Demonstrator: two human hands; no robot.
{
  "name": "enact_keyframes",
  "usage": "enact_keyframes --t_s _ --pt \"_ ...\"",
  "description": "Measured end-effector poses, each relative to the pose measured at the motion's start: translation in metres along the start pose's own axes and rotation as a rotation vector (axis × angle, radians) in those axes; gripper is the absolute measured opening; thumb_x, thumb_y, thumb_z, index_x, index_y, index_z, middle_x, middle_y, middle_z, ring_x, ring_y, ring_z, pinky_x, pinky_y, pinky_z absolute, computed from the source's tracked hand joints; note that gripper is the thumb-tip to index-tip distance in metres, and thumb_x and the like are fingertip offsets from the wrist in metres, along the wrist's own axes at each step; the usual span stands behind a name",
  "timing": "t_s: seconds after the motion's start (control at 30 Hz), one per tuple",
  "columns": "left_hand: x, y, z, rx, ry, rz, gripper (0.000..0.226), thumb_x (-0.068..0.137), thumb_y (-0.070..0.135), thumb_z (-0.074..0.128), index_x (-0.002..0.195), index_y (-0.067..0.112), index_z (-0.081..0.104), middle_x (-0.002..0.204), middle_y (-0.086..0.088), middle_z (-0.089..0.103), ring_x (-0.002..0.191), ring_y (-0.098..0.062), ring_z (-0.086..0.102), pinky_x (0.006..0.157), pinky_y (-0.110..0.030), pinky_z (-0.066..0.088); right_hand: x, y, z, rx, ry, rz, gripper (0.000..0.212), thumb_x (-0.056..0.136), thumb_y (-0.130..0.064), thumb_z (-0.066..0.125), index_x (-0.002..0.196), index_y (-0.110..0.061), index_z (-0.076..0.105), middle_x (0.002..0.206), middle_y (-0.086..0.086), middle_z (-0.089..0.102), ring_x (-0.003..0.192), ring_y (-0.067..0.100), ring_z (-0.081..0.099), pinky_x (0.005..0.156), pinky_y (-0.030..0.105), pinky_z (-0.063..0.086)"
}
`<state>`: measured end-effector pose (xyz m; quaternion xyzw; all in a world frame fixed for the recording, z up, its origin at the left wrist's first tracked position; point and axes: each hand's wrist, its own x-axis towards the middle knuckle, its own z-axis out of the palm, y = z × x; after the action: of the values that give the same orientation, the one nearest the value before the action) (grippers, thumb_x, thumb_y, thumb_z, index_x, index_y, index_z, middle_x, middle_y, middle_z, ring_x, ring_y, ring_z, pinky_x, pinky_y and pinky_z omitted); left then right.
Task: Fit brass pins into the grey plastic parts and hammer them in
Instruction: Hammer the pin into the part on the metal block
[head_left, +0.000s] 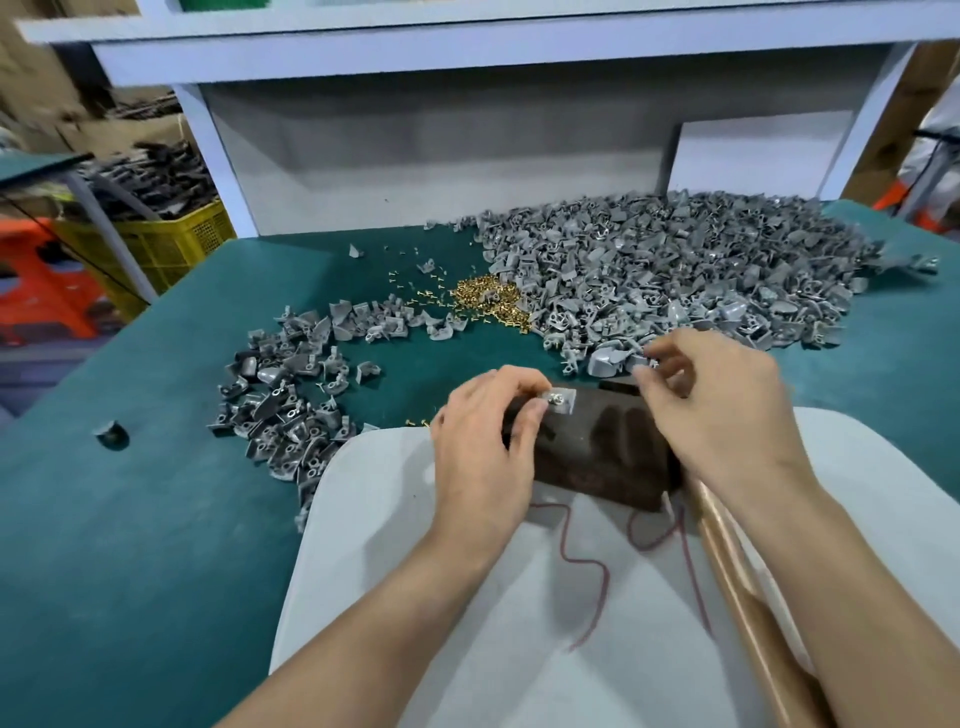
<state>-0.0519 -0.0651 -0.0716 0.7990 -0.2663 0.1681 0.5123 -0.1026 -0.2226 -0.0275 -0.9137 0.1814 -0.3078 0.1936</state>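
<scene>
1. A green table (130, 519) fills most of the frame, its far edge meeting a pale grey back panel (441, 156) under a white shelf frame (467, 47) along the top.
2. In the upper left of the frame, beyond the table, stand a yellow crate (156, 244) heaped with dark parts and an orange stool (36, 280) (both blurred).
3. A white cloth (519, 623) covers the lower centre, with loose red thread (597, 587) lying on it.
4. A big heap of grey plastic parts (675, 270) spreads across the upper right of the table; a smaller heap (285, 395) lies left of centre.
5. A dark block (597, 447) rests on the cloth at centre, between the two hands.
6. A coppery handle (748, 613) runs from the block's right end down to the lower right edge, under the right forearm.
7. A mound of brass pins (488, 299) sits above centre, touching the big heap's left edge, with strays scattered round it.
8. The left hand (483, 447) rests on the block's left end, its fingers curled and pinching a single grey part (558, 401) on the block's top edge.
9. The right hand (717, 400) is at the block's upper right, fingertips closed together at the near rim of the big heap; what they pinch is too small to tell.
</scene>
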Motion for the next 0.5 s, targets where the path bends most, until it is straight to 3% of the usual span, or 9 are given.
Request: enact_keyframes --t_s 0.1,0.2,0.37,0.43,0.5 --pt "0.000 0.005 -0.002 0.035 0.102 0.107 0.012 0.088 0.018 0.059 0.095 0.026 0.064 0.097 0.019 0.062 0.104 -0.009 0.054 0.092 -0.046 0.043 -0.009 -0.017 0.000 0.335 0.016 -0.173 0.010 0.080 -0.009 0.071 0.088 -0.014 0.070 0.069 -0.008 0.064 0.062 0.006 0.058 0.066 0.019 0.050" --pt "-0.001 0.008 -0.002 -0.053 0.149 0.239 0.008 0.088 0.015 0.062 0.094 0.017 0.066 0.098 0.011 0.065 0.098 -0.012 0.059 0.089 -0.046 0.047 -0.017 -0.023 0.006 0.403 0.099 -0.321 0.010 0.077 -0.001 0.072 0.082 -0.008 0.067 0.069 -0.003 0.065 0.068 0.007 0.059 0.065 0.015 0.050" --pt "-0.002 0.010 -0.003 -0.126 0.200 0.367 0.008 0.088 0.009 0.063 0.094 0.008 0.068 0.098 0.003 0.065 0.098 -0.006 0.060 0.107 -0.038 0.039 -0.020 -0.024 0.008 0.423 0.202 -0.396 0.012 0.077 0.003 0.071 0.084 -0.004 0.065 0.075 0.003 0.066 0.070 0.008 0.060 0.068 0.017 0.051" --pt "-0.002 0.012 -0.003 -0.129 0.201 0.371 0.008 0.088 0.010 0.062 0.094 0.007 0.067 0.098 0.004 0.063 0.097 -0.004 0.058 0.099 -0.036 0.045 -0.020 -0.024 0.008 0.428 0.212 -0.412 0.012 0.077 0.004 0.071 0.085 -0.003 0.065 0.077 0.004 0.066 0.072 0.008 0.060 0.071 0.015 0.051" --pt "-0.003 0.013 -0.004 -0.124 0.194 0.360 0.007 0.089 0.009 0.062 0.094 0.006 0.067 0.098 0.001 0.063 0.097 -0.005 0.058 0.091 -0.025 0.046 -0.021 -0.024 0.007 0.423 0.221 -0.424 0.012 0.077 0.004 0.071 0.085 -0.003 0.066 0.078 0.004 0.066 0.072 0.008 0.059 0.071 0.013 0.051"
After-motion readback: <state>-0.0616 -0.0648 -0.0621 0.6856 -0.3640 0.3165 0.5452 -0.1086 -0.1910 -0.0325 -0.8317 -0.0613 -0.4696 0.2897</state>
